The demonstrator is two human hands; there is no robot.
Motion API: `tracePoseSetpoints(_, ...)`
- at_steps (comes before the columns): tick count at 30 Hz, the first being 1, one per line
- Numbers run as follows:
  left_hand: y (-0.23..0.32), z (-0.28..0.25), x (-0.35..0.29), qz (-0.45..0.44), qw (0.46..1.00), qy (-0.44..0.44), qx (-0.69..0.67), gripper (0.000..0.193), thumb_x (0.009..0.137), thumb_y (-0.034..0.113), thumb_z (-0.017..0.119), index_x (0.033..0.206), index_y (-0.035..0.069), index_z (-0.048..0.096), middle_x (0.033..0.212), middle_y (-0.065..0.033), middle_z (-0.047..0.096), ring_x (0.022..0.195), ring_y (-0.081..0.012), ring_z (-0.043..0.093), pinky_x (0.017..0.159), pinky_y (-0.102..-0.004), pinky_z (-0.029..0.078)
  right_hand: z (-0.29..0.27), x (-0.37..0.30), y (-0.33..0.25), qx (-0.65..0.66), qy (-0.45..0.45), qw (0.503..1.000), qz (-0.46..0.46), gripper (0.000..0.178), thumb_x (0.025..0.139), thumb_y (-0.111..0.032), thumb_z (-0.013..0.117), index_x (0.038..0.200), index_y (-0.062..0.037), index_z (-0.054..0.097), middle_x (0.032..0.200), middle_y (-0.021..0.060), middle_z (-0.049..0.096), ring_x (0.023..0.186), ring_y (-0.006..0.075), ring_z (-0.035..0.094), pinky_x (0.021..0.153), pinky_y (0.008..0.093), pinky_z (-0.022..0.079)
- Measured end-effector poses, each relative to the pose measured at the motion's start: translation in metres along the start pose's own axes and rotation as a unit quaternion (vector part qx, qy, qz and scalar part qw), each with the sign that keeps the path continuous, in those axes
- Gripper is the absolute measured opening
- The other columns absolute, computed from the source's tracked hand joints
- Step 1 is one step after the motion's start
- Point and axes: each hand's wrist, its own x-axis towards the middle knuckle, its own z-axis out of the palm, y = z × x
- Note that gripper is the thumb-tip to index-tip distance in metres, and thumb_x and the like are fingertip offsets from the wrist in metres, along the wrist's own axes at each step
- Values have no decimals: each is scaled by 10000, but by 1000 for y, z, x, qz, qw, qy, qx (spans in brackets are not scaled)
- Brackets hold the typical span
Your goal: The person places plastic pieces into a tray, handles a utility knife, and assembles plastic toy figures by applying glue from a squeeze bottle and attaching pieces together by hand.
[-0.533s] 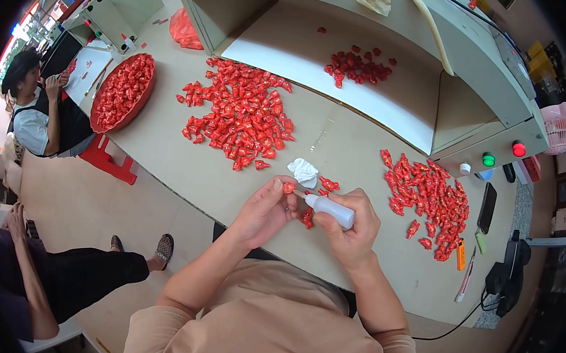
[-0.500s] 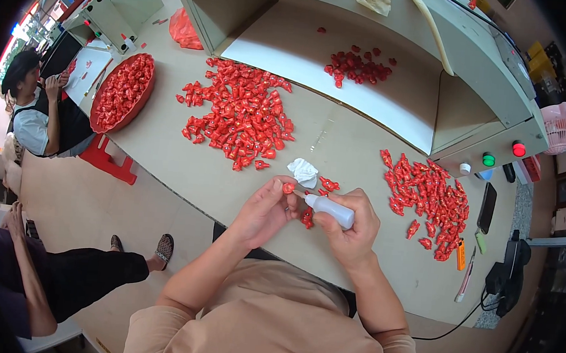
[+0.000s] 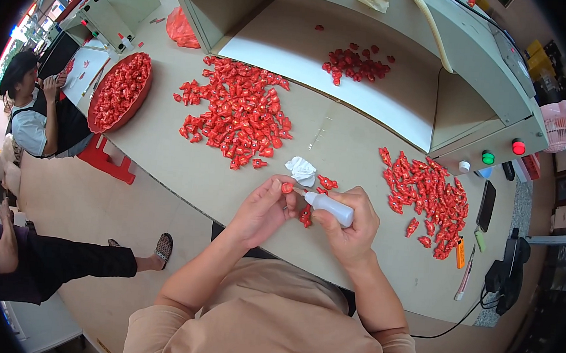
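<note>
A small red plastic piece (image 3: 287,187) is pinched between the thumb and fingertips of my left hand (image 3: 261,209). My right hand (image 3: 356,226) is wrapped round a translucent white squeeze bottle (image 3: 333,209). The bottle lies tilted, its thin nozzle pointing left at the red piece; whether the tip touches it I cannot tell. Just beyond my hands sits a crumpled white tissue (image 3: 301,170). Next to it a red figurine (image 3: 326,182) lies on the table, and another red figurine (image 3: 305,216) shows between my hands, partly hidden.
Large heap of red parts (image 3: 238,117) at left, red figurines (image 3: 425,203) at right. Small red pieces (image 3: 356,67) lie inside the open-fronted cabinet (image 3: 483,135). A full red basin (image 3: 145,95), a phone (image 3: 486,206) and an orange lighter (image 3: 461,253) are around. Two people are at left.
My hands keep almost the same pose, with piece and bottle still held. The person at lower left has shifted their arms and legs. The view has moved very slightly.
</note>
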Motion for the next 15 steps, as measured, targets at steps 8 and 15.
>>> tracePoseSetpoints(8, -1, -1, -3, 9, 1000, -11, 0, 249, 983, 302, 493, 1102, 89, 547, 853, -1, 542, 807, -116, 484, 733, -278, 402, -2, -2, 0, -6, 6, 1000, -1, 375, 678, -185, 838, 902, -31, 581, 777, 110, 629, 645, 239, 578, 563, 317, 467)
tracePoseSetpoints(15, -2, -2, -2, 3, 1000, 11, -2, 211, 981, 280, 501, 1131, 132, 512, 898, -12, 560, 837, -121, 498, 776, -301, 432, -2, -1, 3, -16, 10, 1000, -1, 372, 676, -188, 841, 888, -35, 577, 749, 98, 607, 621, 233, 553, 534, 319, 448)
